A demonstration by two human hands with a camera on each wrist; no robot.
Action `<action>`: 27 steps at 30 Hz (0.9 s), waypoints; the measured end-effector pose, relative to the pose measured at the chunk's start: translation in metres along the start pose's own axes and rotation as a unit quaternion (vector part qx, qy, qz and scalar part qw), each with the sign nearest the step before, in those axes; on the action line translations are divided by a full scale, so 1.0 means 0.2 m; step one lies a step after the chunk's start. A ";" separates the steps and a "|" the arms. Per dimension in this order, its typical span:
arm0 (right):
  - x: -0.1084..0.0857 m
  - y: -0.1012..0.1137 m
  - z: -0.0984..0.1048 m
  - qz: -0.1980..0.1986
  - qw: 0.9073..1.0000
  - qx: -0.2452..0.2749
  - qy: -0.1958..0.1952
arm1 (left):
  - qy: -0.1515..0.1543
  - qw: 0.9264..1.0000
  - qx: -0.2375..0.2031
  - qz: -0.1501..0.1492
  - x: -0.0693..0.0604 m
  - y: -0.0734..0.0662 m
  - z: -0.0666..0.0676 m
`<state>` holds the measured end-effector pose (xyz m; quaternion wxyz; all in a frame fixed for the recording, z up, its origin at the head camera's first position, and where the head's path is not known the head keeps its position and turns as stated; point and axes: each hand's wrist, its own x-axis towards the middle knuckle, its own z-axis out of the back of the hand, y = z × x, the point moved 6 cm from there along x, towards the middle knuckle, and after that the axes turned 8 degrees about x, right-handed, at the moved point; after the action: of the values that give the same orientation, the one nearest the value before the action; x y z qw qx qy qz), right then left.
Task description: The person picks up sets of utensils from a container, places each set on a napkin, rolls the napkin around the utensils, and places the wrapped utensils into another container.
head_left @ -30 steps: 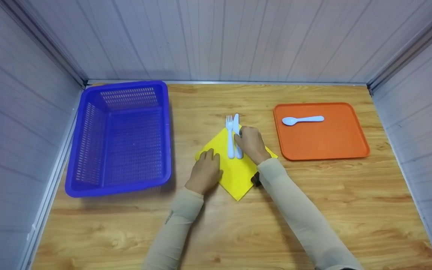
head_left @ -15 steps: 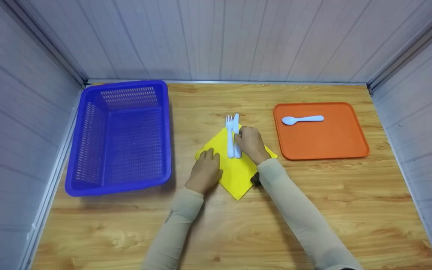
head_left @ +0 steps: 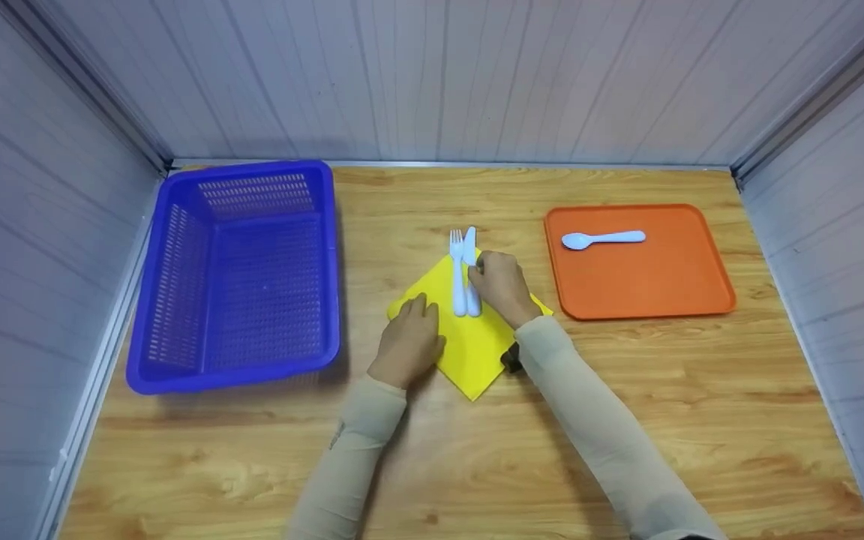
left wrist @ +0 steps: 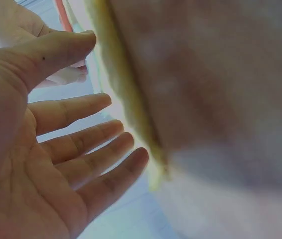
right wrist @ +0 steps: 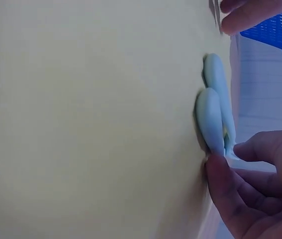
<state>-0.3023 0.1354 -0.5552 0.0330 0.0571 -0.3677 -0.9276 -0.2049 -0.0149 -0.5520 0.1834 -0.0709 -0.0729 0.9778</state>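
Observation:
A yellow napkin (head_left: 469, 360) lies diagonally on the wooden table, with a pale plastic fork (head_left: 458, 277) and a matching knife (head_left: 470, 244) side by side on it. Their upper ends reach past the napkin's top corner. My right hand (head_left: 502, 287) pinches the knife between thumb and fingers, as the right wrist view shows near its rounded handle (right wrist: 210, 119). My left hand (head_left: 408, 341) rests at the napkin's left edge. Its fingers (left wrist: 88, 162) are spread and nearly straight in the left wrist view.
A blue perforated basket (head_left: 331, 300) stands at the left. To the right, a pale spoon (head_left: 604, 239) lies on an orange tray (head_left: 649, 281). A small black object (head_left: 511, 358) shows beside my right wrist. Panelled walls border the table at the back and sides.
The knife's handle has shifted slightly left, closing the gap to the fork's handle. My right hand has kept its hold on the knife, and my left hand has stayed in place.

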 end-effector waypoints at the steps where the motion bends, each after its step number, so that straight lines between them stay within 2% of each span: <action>1: 0.00 0.00 0.02 0.001 1.000 0.001 -0.002 | -0.007 1.000 0.005 -0.005 0.00 -0.02 0.01; 6: 0.02 -0.06 0.17 0.000 1.000 -0.011 -0.015 | -0.059 0.996 0.028 -0.061 0.04 -0.16 0.10; 9: 0.03 -0.14 0.30 0.001 1.000 -0.023 -0.018 | -0.072 0.992 0.038 -0.095 0.10 -0.27 0.12; 13: 0.03 -0.24 0.47 0.037 0.997 -0.064 -0.034 | -0.071 0.987 0.043 -0.135 0.18 -0.42 0.10; 15: 0.03 -0.30 0.55 0.062 0.992 -0.096 -0.054 | -0.076 0.984 0.041 -0.154 0.23 -0.49 0.08; 18: 0.03 -0.41 0.66 0.073 0.988 -0.120 -0.070 | -0.081 0.980 0.041 -0.176 0.28 -0.59 0.05; 24: 0.03 -0.62 0.77 0.047 0.984 -0.151 -0.085 | -0.055 0.973 0.081 -0.210 0.35 -0.78 -0.03; 27: 0.03 -0.67 0.76 0.046 0.982 -0.163 -0.082 | -0.028 0.972 0.097 -0.214 0.36 -0.83 -0.07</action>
<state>-0.3305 0.3357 -0.5376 0.0538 -0.0424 -0.2150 -0.9742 -0.2109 0.1669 -0.5453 0.3921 -0.0081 0.0037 0.9199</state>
